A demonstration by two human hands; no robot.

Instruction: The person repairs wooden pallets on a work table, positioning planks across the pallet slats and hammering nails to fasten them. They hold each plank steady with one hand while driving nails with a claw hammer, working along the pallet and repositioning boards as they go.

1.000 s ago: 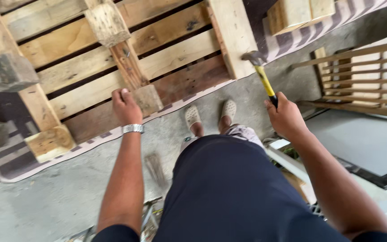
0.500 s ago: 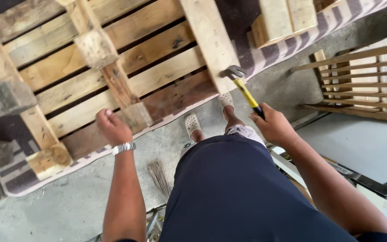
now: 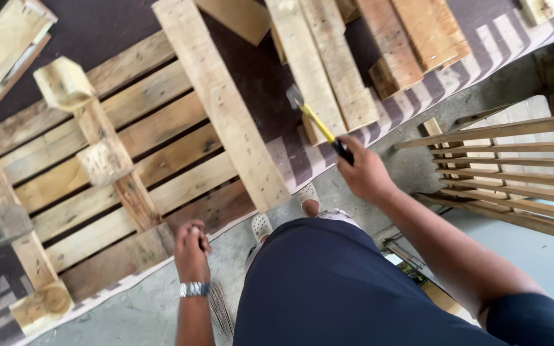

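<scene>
The left hand [image 3: 192, 251], with a watch [image 3: 194, 289] on its wrist, is curled shut over the near edge of the pallet [image 3: 129, 186]. The right hand [image 3: 365, 172] grips the hammer [image 3: 318, 123], whose head points away over the striped mat [image 3: 482, 57]. Loose planks [image 3: 328, 64] lie beyond that hand; a slatted frame [image 3: 508, 166] stands to its right.

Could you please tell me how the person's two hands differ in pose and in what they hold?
The right hand is raised and grips a yellow-handled hammer; the left hand is lower, holds no tool, and rests at the weathered wooden pallet edge. Only the left wears a silver wristwatch. Both are bare.
</scene>
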